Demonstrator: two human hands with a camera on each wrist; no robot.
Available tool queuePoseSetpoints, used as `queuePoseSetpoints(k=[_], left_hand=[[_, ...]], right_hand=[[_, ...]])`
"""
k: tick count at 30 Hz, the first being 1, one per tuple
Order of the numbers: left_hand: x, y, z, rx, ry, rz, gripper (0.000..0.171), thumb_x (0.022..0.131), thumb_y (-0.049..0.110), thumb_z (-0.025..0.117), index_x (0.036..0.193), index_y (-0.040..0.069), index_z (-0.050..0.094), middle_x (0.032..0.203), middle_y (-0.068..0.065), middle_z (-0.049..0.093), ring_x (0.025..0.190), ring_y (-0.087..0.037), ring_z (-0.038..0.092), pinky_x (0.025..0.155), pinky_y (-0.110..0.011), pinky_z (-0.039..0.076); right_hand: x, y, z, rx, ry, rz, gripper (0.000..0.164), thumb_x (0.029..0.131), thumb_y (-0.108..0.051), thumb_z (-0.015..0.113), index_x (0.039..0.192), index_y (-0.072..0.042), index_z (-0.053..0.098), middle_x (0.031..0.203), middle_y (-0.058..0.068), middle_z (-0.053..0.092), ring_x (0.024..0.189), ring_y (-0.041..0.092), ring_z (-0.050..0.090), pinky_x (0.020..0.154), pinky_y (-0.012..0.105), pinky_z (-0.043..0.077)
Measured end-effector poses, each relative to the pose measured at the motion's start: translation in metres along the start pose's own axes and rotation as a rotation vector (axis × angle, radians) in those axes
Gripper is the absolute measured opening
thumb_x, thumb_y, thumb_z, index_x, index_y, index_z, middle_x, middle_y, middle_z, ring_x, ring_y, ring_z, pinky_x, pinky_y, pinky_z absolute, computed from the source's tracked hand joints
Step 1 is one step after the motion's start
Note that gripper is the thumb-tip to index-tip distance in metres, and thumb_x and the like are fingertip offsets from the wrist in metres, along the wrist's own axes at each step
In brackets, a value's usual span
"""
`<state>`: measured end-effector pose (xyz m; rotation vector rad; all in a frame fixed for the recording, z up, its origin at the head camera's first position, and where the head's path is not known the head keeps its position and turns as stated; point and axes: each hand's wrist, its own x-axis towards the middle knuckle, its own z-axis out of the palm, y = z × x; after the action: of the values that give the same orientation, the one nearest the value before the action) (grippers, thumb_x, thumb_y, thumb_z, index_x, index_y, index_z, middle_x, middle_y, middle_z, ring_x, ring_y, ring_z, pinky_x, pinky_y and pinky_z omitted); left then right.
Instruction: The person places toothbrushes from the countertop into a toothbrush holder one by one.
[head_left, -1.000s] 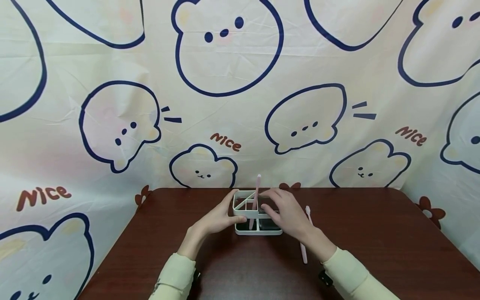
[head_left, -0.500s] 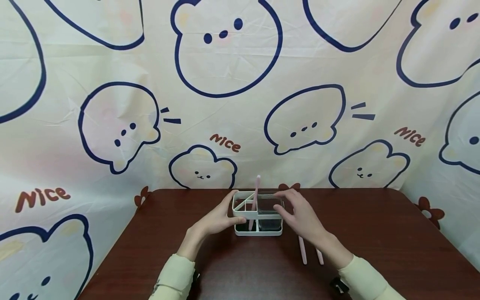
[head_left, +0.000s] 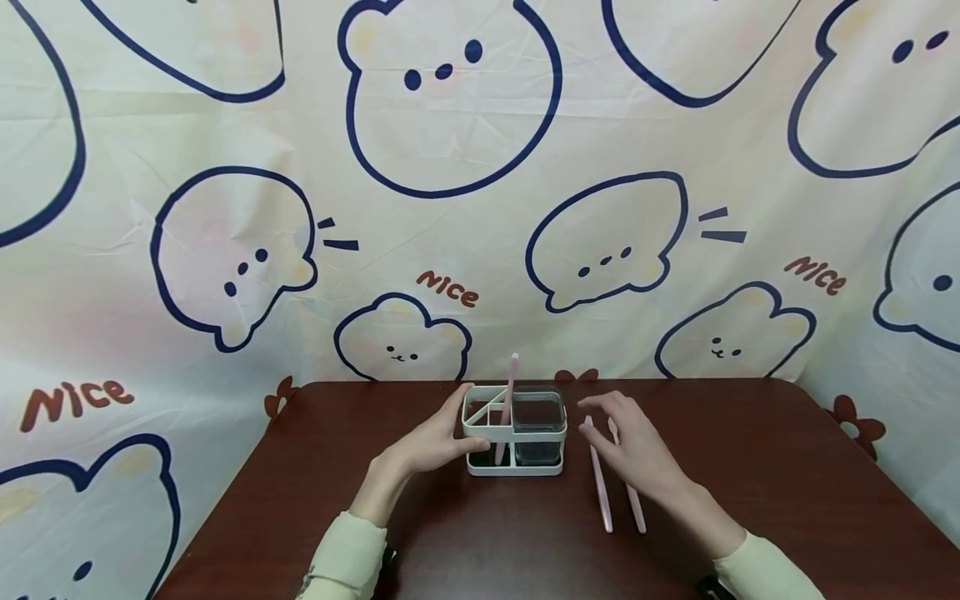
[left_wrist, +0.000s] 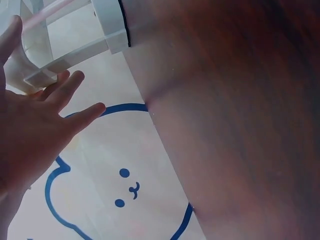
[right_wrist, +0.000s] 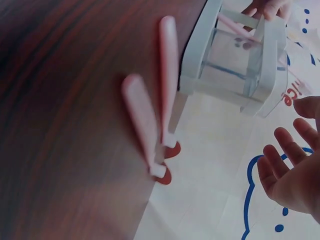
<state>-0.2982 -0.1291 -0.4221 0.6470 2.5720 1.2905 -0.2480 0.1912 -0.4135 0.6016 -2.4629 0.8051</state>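
My left hand (head_left: 429, 439) grips a pale two-tier toothbrush holder (head_left: 525, 435) by its left side, thumb at the front of the upper tier and fingers round the back. One pink toothbrush (head_left: 509, 385) leans upright through a left slot. A clear cup (right_wrist: 230, 55) fills the right compartment. Just right of the holder, my right hand (head_left: 637, 446) hangs with relaxed fingers, holding nothing. Below it two pink toothbrushes lie side by side: a nearer-to-holder toothbrush (head_left: 601, 487) and a farther toothbrush (head_left: 636, 508), their heads toward the back and the farther one partly hidden by the hand.
The holder stands on a dark brown table (head_left: 300, 517), near its back edge. Behind the table hangs a pale cloth (head_left: 495, 233) printed with blue bear outlines.
My right hand has left the clear cup and moved right, off the holder and over the two lying toothbrushes. My left hand keeps its grip on the holder.
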Motion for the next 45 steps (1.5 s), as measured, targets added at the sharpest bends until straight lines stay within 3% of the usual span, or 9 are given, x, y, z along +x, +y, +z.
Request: queuePoseSetpoints(k=[3,21,28,37,45], left_hand=[[-0.001,0.001,-0.001,0.017,0.001,-0.019,0.099,0.086,0.041,0.075,0.158,0.022,0.010,0.161,-0.007,0.023,0.141,-0.027,0.034,0.115,-0.065,0.027],[-0.002,0.001,0.000,0.016,0.009,-0.004,0.094,0.088,0.034,0.075,0.157,0.023,0.013,0.157,-0.007,0.029,0.137,-0.027,0.039,0.113,-0.065,0.030],[-0.002,0.000,0.000,0.018,0.009,-0.005,0.096,0.087,0.039,0.075,0.158,0.022,0.012,0.158,-0.007,0.027,0.140,-0.027,0.037,0.114,-0.065,0.028],[-0.001,0.000,-0.001,0.015,0.008,0.015,0.094,0.087,0.037,0.075,0.157,0.023,0.014,0.155,-0.008,0.031,0.137,-0.031,0.039,0.113,-0.064,0.031],[0.000,-0.001,0.000,0.015,0.008,0.015,0.094,0.087,0.038,0.075,0.157,0.022,0.014,0.154,-0.007,0.032,0.136,-0.027,0.040,0.113,-0.065,0.031]], right_hand=[[-0.004,0.006,-0.003,-0.011,-0.025,0.017,0.028,0.092,-0.022,0.071,0.119,-0.018,0.065,0.112,-0.002,0.064,0.099,0.013,0.053,0.080,0.035,0.049],[-0.016,0.036,-0.009,0.036,-0.214,0.118,0.029,0.093,-0.019,0.070,0.121,-0.011,0.064,0.113,0.004,0.064,0.101,0.023,0.061,0.087,0.047,0.053],[-0.020,0.046,-0.013,0.026,-0.279,0.152,0.033,0.093,-0.022,0.070,0.124,-0.012,0.063,0.126,0.007,0.061,0.112,0.024,0.061,0.092,0.047,0.053],[-0.023,0.060,-0.017,0.054,-0.319,0.174,0.037,0.091,-0.018,0.072,0.125,-0.009,0.061,0.114,0.007,0.062,0.095,0.019,0.061,0.077,0.032,0.052],[-0.023,0.071,-0.017,0.073,-0.404,0.233,0.043,0.091,-0.023,0.073,0.129,-0.009,0.059,0.109,0.003,0.062,0.092,0.015,0.058,0.075,0.026,0.050]])
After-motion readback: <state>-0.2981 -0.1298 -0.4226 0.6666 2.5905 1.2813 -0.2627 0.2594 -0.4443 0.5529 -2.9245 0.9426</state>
